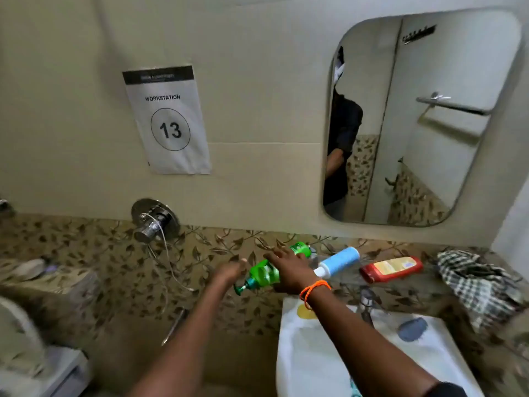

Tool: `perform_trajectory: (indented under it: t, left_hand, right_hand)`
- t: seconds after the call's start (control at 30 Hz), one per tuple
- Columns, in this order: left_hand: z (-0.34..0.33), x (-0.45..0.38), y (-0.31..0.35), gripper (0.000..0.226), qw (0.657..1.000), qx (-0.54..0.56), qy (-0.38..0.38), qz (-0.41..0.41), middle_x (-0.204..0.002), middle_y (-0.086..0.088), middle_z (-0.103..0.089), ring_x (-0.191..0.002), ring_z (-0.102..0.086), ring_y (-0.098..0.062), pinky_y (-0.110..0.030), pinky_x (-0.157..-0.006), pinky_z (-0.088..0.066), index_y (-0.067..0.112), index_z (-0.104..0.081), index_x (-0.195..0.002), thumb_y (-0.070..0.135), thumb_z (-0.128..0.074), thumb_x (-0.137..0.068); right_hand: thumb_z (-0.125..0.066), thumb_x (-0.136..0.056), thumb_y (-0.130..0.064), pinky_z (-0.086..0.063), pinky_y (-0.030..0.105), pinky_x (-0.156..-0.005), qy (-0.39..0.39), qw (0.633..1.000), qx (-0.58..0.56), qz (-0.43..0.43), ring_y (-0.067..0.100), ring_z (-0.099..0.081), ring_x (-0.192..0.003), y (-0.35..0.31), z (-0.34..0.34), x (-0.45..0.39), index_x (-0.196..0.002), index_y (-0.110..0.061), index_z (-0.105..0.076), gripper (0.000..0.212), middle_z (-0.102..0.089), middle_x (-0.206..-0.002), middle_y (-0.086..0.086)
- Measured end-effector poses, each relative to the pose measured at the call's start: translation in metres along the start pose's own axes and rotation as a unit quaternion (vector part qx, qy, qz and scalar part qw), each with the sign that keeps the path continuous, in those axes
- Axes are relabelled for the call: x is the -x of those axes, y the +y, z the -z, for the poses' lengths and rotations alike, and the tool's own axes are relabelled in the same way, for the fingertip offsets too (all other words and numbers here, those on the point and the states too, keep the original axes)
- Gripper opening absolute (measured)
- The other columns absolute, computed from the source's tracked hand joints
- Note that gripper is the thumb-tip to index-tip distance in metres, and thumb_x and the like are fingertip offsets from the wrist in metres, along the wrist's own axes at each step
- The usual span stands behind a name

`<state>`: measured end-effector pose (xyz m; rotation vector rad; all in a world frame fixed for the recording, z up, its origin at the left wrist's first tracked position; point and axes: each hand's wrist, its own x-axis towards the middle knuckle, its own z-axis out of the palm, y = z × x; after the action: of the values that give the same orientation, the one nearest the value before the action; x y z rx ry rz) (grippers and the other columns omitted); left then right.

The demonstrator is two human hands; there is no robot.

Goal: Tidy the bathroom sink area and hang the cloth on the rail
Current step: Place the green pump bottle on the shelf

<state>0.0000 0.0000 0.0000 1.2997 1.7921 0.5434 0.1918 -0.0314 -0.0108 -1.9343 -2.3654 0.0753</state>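
Observation:
A green pump bottle (264, 272) lies tilted on its side above the left end of the glass shelf, pump end down-left. My right hand (289, 270) grips its middle from above. My left hand (229, 272) is at the pump end, fingers curled and touching it. To the right lie a blue-and-white bottle (339, 262) and a red bottle (390, 269), both on their sides. A crumpled checked cloth (478, 277) sits at the far right of the ledge. A towel rail (455, 106) shows only as a reflection in the mirror.
The white sink (303, 356) is below, with a yellow soap (305, 312) and a blue-grey soap (412, 329) on its rim and a tap (367, 303) behind. A chrome wall valve (154, 220) and a "Workstation 13" sign (169, 118) are to the left. A toilet (25, 339) stands lower left.

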Motion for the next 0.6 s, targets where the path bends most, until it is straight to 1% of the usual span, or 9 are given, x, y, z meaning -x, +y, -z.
perform_trajectory:
  t: [0.07, 0.13, 0.17, 0.23, 0.3, 0.37, 0.47, 0.53, 0.6]
  left_hand:
    - [-0.004, -0.008, -0.019, 0.074, 0.982, 0.102, -0.144, 0.068, -0.153, -0.025, -0.046, -0.132, -0.052, -0.044, -0.046, -0.099, -0.049, 0.011, -0.048, -0.148, 0.058, -0.062, -0.093]
    - [-0.012, -0.018, -0.039, 0.073, 0.95, 0.207, -0.21, 0.105, -0.14, -0.029, -0.052, -0.115, -0.064, -0.044, -0.048, -0.088, -0.061, 0.008, -0.048, -0.144, 0.052, -0.07, -0.09]
    - [-0.018, -0.022, -0.045, 0.068, 0.943, 0.241, -0.207, 0.099, -0.132, -0.029, -0.058, -0.103, -0.07, -0.04, -0.044, -0.08, -0.065, 0.003, -0.051, -0.14, 0.044, -0.073, -0.09]
    - [-0.028, -0.024, -0.043, 0.053, 0.945, 0.288, -0.137, 0.065, -0.109, -0.027, -0.071, -0.078, -0.074, -0.028, -0.034, -0.065, -0.065, -0.002, -0.061, -0.128, 0.032, -0.076, -0.09]
    - [-0.031, -0.022, -0.032, 0.042, 0.957, 0.288, -0.04, 0.013, -0.086, -0.022, -0.078, -0.059, -0.07, -0.021, -0.028, -0.053, -0.06, 0.0, -0.071, -0.111, 0.036, -0.075, -0.09]
    - [-0.024, -0.015, -0.009, 0.048, 0.936, 0.347, 0.005, -0.048, -0.073, -0.017, -0.076, -0.048, -0.063, -0.018, -0.023, -0.045, -0.052, 0.0, -0.072, -0.099, 0.048, -0.069, -0.092]
    - [-0.008, -0.003, 0.045, 0.059, 0.877, 0.464, -0.028, -0.126, -0.071, -0.012, -0.07, -0.05, -0.061, -0.018, -0.023, -0.044, -0.05, 0.0, -0.069, -0.1, 0.057, -0.055, -0.097]
    - [-0.006, 0.001, 0.077, 0.059, 0.887, 0.427, -0.027, -0.173, -0.087, -0.014, -0.073, -0.064, -0.069, -0.019, -0.026, -0.051, -0.056, 0.001, -0.071, -0.111, 0.057, -0.053, -0.098]
    - [-0.016, 0.001, 0.092, 0.061, 0.913, 0.365, -0.042, -0.18, -0.114, -0.015, -0.071, -0.092, -0.071, -0.024, -0.036, -0.069, -0.062, 0.007, -0.067, -0.127, 0.059, -0.052, -0.098]
  right_hand:
    - [-0.073, -0.081, -0.015, -0.031, 0.059, -0.115, -0.023, 1.0, 0.001, -0.017, 0.033, -0.021, -0.153, -0.007, -0.018, -0.006, -0.153, -0.029, -0.029, 0.085, -0.029, -0.163, 0.006]
    - [-0.062, -0.086, -0.006, -0.032, 0.058, -0.113, -0.002, 0.999, 0.022, -0.027, 0.034, -0.019, -0.154, -0.013, -0.04, -0.007, -0.154, -0.031, -0.029, 0.079, -0.029, -0.162, 0.005]
    - [-0.056, -0.089, -0.005, -0.031, 0.056, -0.113, 0.011, 0.999, 0.03, -0.032, 0.034, -0.019, -0.154, -0.014, -0.047, -0.008, -0.154, -0.031, -0.029, 0.075, -0.029, -0.163, 0.006]
    - [-0.048, -0.094, -0.006, -0.03, 0.056, -0.112, 0.05, 0.997, 0.044, -0.036, 0.036, -0.023, -0.153, -0.015, -0.052, -0.014, -0.155, -0.03, -0.029, 0.069, -0.032, -0.162, 0.009]
    - [-0.044, -0.095, -0.007, -0.035, 0.054, -0.109, 0.097, 0.993, 0.065, -0.021, 0.04, -0.034, -0.146, -0.014, -0.047, -0.02, -0.153, -0.025, -0.031, 0.063, -0.041, -0.156, 0.014]
    - [-0.044, -0.092, -0.007, -0.045, 0.048, -0.1, 0.15, 0.986, 0.069, -0.009, 0.039, -0.05, -0.132, -0.01, -0.031, -0.026, -0.149, -0.021, -0.037, 0.059, -0.054, -0.145, 0.014]
    - [-0.055, -0.089, -0.017, -0.052, 0.041, -0.07, 0.251, 0.966, -0.042, -0.048, 0.039, -0.069, -0.097, 0.003, 0.002, -0.033, -0.136, -0.025, -0.048, 0.048, -0.072, -0.115, 0.011]
    - [-0.064, -0.088, -0.024, -0.049, 0.038, -0.062, 0.281, 0.94, -0.164, -0.103, 0.043, -0.07, -0.088, 0.016, 0.017, -0.035, -0.128, -0.024, -0.05, 0.043, -0.075, -0.104, 0.015]
    - [-0.07, -0.084, -0.023, -0.055, 0.041, -0.074, 0.262, 0.915, -0.265, -0.158, 0.042, -0.069, -0.098, 0.031, 0.027, -0.037, -0.127, -0.021, -0.052, 0.047, -0.074, -0.11, 0.019]
